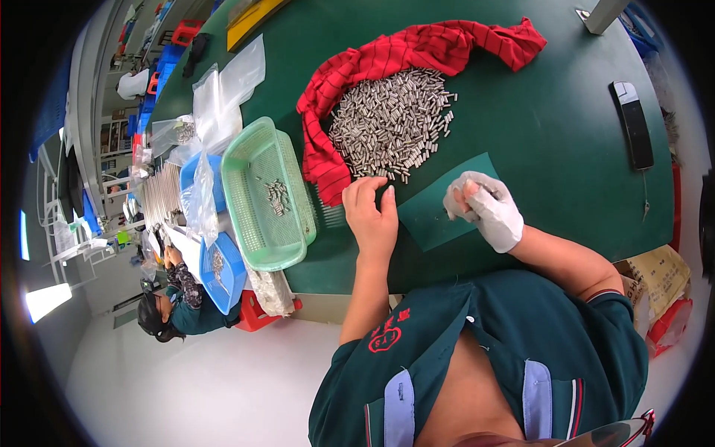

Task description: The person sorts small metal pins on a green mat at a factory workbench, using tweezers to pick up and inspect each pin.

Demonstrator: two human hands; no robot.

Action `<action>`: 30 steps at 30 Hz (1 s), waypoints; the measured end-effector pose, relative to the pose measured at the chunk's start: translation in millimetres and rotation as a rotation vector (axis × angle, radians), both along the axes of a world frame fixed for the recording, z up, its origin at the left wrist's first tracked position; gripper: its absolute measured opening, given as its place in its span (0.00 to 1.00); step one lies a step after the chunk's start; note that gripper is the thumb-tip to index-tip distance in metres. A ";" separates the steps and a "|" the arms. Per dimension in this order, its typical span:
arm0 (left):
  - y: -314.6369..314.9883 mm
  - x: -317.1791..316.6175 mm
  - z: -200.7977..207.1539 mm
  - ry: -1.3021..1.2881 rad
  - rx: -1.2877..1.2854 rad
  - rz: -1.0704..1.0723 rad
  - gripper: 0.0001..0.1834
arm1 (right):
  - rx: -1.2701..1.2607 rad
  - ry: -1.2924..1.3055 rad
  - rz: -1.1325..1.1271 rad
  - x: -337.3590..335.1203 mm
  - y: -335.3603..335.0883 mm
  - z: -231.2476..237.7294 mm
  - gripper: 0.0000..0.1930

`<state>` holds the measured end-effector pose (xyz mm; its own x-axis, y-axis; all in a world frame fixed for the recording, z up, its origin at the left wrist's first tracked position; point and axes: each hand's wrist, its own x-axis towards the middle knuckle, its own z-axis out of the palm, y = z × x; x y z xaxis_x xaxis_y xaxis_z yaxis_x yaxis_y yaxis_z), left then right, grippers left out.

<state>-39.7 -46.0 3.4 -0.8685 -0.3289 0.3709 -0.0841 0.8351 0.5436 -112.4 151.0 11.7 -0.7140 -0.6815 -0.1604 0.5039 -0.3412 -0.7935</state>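
Observation:
A heap of small shiny metal pins [391, 119] lies on the green tabletop, bordered by a rolled red cloth with dark stripes [424, 46]. My bare left hand [371, 216] rests at the heap's near edge, its fingertips by the closest pins. The thumb stands apart from the fingers, and nothing shows between them. To the right, my right hand [488, 212] wears a white glove with bare fingertips showing. Its fingers are curled together over a green sheet [447, 203]; what they hold, if anything, is too small to name.
Left of my left hand stands a pale green plastic basket [257, 249] with some pins inside. Beyond it are blue bins [232, 287] and clear plastic bags [231, 82]. A black phone [633, 127] lies far right. A co-worker [182, 302] sits at the left.

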 end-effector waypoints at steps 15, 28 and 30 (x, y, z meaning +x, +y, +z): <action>-8.4 -10.3 -2.4 -0.105 -0.071 -0.037 0.09 | 0.001 0.022 -0.001 1.6 -0.1 -1.8 0.15; -7.8 -2.6 -7.1 -0.120 -0.032 -0.092 0.07 | 0.026 0.028 -0.001 2.4 0.0 -0.2 0.15; -10.0 -2.3 -7.1 -0.129 -0.042 -0.138 0.08 | 0.024 0.037 -0.008 2.9 -0.1 -0.8 0.15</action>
